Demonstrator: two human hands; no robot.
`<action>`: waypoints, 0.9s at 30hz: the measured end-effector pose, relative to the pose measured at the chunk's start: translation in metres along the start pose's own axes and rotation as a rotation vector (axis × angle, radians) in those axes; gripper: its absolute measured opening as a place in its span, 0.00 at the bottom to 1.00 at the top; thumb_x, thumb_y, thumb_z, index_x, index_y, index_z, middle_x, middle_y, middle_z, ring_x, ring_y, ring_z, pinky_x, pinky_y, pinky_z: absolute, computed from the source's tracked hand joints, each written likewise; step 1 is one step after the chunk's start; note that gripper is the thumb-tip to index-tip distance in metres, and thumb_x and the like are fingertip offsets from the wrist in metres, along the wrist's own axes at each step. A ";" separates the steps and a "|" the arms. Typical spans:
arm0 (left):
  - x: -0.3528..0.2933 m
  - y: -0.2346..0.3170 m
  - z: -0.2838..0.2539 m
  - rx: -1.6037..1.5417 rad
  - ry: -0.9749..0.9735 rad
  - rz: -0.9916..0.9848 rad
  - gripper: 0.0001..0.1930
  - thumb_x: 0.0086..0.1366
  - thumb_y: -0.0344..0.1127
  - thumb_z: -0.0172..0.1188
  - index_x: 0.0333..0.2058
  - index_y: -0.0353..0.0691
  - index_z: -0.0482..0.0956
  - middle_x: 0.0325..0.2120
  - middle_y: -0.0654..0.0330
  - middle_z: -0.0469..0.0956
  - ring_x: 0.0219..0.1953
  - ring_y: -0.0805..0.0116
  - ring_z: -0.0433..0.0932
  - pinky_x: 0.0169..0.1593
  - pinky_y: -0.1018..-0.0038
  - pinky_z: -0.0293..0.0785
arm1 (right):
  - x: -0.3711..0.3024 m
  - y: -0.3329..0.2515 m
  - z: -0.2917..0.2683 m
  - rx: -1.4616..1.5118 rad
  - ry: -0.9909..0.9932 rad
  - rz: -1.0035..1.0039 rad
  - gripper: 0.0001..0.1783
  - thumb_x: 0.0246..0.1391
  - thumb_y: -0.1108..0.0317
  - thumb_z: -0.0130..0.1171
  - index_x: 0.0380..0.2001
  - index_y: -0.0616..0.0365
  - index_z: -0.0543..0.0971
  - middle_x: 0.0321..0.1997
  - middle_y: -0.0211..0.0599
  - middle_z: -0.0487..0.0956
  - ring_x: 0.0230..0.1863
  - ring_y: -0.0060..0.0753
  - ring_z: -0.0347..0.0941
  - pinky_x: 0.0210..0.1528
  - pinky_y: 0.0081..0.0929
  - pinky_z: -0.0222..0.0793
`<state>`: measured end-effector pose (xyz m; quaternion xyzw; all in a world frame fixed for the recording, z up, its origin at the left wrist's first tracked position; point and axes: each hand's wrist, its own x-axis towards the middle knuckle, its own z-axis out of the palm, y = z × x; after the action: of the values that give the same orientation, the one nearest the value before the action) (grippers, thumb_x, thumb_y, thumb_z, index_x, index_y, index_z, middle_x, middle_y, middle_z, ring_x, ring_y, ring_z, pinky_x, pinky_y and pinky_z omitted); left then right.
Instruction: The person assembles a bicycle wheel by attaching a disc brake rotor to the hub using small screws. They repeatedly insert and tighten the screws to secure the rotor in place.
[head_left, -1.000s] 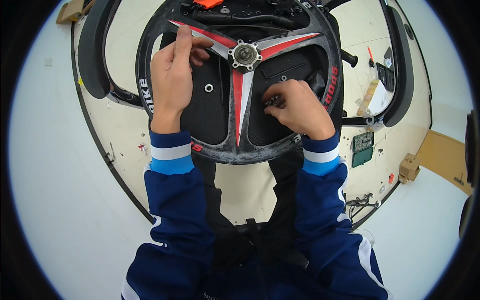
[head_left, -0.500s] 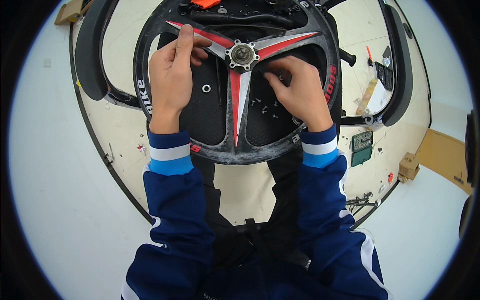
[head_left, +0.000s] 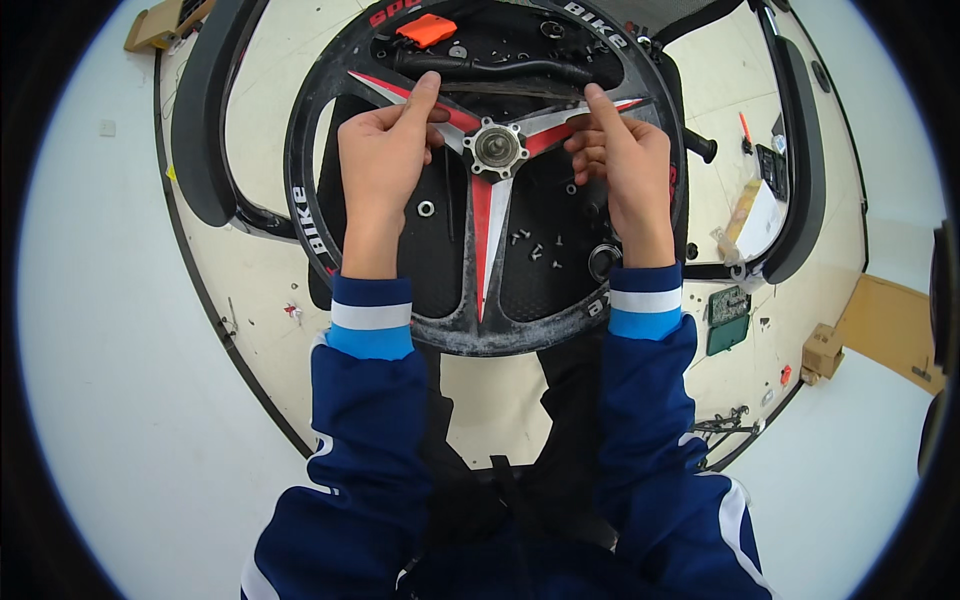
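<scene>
A black wheel with three red-and-silver spokes lies flat before me, its metal hub facing up. My left hand is over the left spoke, thumb raised and fingers loosely curved apart from it. My right hand is over the right spoke in much the same pose. No object shows in either hand, and whether the fingers touch the spokes I cannot tell. Through the openings I see a silver nut, several small screws and a metal ring on the black surface beneath.
Beyond the hub lie a dark curved bar and an orange piece. Black chair armrests flank the wheel. On the right-hand floor are a green case, a cardboard box and a black tool case.
My right hand has risen from the lower right opening to the right spoke, its thumb now pointing up. The wheel and my left hand appear slightly lower and farther right in view.
</scene>
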<state>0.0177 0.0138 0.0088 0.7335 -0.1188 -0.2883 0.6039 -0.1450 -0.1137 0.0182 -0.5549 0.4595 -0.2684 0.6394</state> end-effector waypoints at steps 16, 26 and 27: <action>-0.016 0.006 -0.039 -0.400 -0.391 0.011 0.10 0.64 0.34 0.63 0.25 0.36 0.77 0.17 0.70 0.67 0.19 0.84 0.60 0.23 0.83 0.52 | -0.026 -0.003 -0.017 0.260 -0.273 -0.081 0.09 0.55 0.69 0.65 0.31 0.67 0.80 0.22 0.37 0.79 0.15 0.20 0.69 0.17 0.17 0.63; -0.021 -0.010 -0.041 -0.051 -0.366 -0.102 0.07 0.65 0.35 0.60 0.30 0.39 0.78 0.19 0.68 0.71 0.20 0.84 0.64 0.24 0.85 0.57 | -0.019 0.011 -0.022 -0.038 -0.315 -0.039 0.10 0.54 0.69 0.64 0.31 0.67 0.80 0.22 0.37 0.80 0.18 0.19 0.72 0.20 0.16 0.67; -0.020 -0.011 -0.043 -0.036 -0.378 -0.097 0.06 0.65 0.34 0.60 0.30 0.38 0.78 0.20 0.68 0.71 0.20 0.84 0.64 0.24 0.85 0.57 | -0.019 0.010 -0.021 -0.049 -0.307 -0.056 0.09 0.54 0.69 0.64 0.30 0.67 0.80 0.22 0.37 0.80 0.18 0.19 0.72 0.20 0.16 0.67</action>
<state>0.0238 0.0617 0.0084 0.6602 -0.1894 -0.4519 0.5692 -0.1739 -0.1047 0.0149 -0.6176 0.3470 -0.1868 0.6807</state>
